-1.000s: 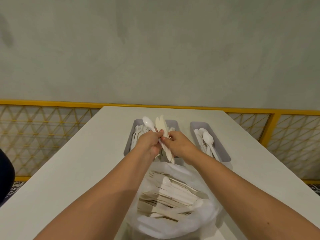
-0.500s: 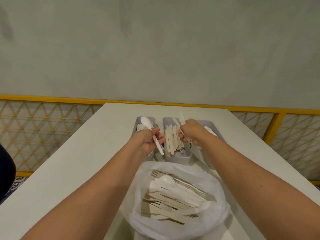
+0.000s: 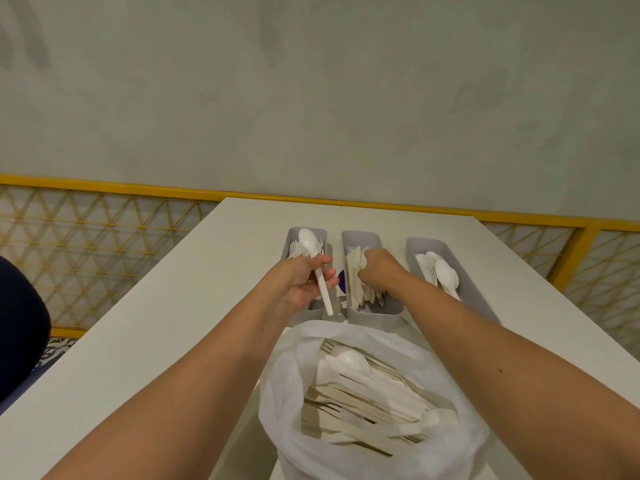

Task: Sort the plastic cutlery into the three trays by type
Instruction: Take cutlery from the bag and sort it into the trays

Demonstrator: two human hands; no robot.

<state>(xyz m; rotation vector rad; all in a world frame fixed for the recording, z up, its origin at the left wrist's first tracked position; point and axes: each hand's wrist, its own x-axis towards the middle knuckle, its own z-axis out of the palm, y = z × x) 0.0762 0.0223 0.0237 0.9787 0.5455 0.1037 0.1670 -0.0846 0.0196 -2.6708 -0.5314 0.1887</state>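
Observation:
My left hand (image 3: 300, 283) grips a white plastic spoon (image 3: 309, 244) by its handle, bowl up, above the left grey tray (image 3: 293, 234), which holds forks. My right hand (image 3: 380, 271) reaches down into the middle tray (image 3: 375, 315), its fingers curled round a bunch of cream knives (image 3: 356, 271) that lie among the other knives there. The right tray (image 3: 414, 244) holds several white spoons (image 3: 445, 277). A white plastic bag (image 3: 294, 379) in front of the trays is open, with mixed cutlery (image 3: 360, 400) inside.
All stands on a white table (image 3: 173, 323). A yellow railing with lattice panels (image 3: 104, 192) runs behind the table and down its right side. A dark object (image 3: 20, 323) sits at the left edge. A small purple item (image 3: 342, 282) shows between the left and middle trays.
My right hand has carried the knives from above the trays down into the middle tray. My left hand keeps the spoon and has barely moved.

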